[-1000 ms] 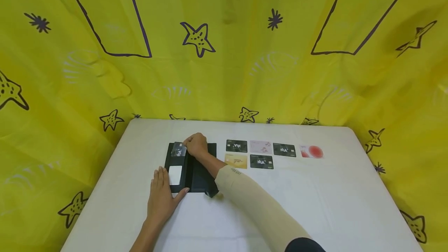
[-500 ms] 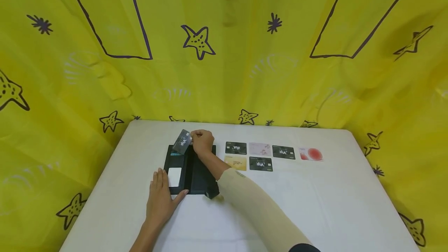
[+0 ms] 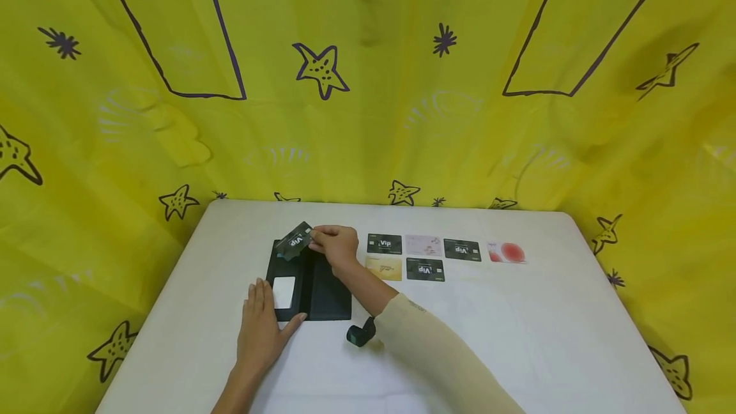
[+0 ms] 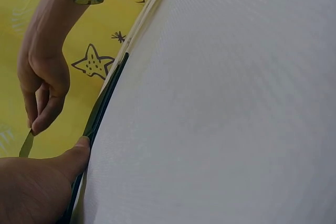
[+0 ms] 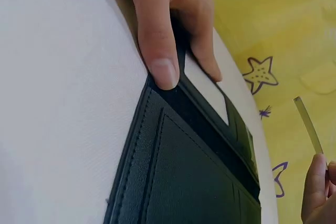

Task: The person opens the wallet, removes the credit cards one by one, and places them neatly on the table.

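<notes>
A black bifold wallet (image 3: 330, 297) lies spread open on the white table. My right hand (image 3: 338, 248) pinches a dark "Vip" card (image 3: 295, 241) by its right end, tilted above the wallet's far left corner. In the right wrist view the card (image 5: 307, 124) shows nearly edge-on between thumb and fingers. My left hand (image 3: 260, 328) lies along the wallet's left side, fingers straight, its thumb (image 5: 164, 72) on the near edge by the fold. A white insert (image 3: 284, 292) fills the window of the left panel. The card overlaps the upper slots there.
To the right, several cards lie in two rows: dark ones (image 3: 384, 244), a pale pink one (image 3: 423, 245), a gold one (image 3: 383, 268) and a red-circle one (image 3: 507, 252). A small dark camera (image 3: 361, 333) sticks out from the right wrist. A yellow curtain (image 3: 368, 114) hangs behind the table.
The dark card has come up from the wallet's upper left pocket, then tipped further and dropped slightly. My right hand has shifted a little right with its wrist turned; the left hand stays put.
</notes>
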`<state>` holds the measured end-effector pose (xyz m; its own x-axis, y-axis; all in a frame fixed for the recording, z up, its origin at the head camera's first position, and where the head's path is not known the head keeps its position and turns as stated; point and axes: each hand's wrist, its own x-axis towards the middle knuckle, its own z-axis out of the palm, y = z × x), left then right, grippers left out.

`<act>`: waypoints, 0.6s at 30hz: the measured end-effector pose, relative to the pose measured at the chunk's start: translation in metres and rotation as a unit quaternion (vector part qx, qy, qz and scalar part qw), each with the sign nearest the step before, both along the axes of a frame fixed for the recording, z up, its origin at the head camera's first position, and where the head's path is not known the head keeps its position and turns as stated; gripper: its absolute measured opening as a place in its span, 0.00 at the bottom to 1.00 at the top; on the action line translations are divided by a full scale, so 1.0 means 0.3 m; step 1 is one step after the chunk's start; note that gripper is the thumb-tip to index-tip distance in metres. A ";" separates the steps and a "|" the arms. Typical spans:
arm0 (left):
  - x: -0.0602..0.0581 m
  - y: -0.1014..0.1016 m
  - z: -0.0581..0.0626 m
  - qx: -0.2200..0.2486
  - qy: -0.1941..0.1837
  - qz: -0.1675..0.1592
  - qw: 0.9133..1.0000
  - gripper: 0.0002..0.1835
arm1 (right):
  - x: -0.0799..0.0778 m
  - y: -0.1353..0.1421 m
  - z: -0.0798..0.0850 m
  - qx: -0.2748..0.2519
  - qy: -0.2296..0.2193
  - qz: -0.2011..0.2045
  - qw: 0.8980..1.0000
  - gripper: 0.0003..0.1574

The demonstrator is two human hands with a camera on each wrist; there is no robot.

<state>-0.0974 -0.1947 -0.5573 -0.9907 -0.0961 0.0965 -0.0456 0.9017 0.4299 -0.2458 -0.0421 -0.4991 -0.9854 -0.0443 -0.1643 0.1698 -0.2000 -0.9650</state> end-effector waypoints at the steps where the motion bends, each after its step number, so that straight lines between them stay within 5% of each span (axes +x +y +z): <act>1: 0.001 0.001 0.000 0.000 0.000 0.000 1.000 0.58 | 0.004 0.008 0.003 -0.005 -0.005 0.005 1.000 0.07; 8: -0.003 0.002 0.007 -0.005 -0.005 0.002 1.000 0.58 | 0.022 0.083 0.010 -0.026 -0.010 0.035 0.999 0.11; 18: 0.000 0.005 0.005 -0.005 -0.005 0.003 1.000 0.58 | 0.059 0.193 0.007 -0.033 -0.021 0.019 0.999 0.11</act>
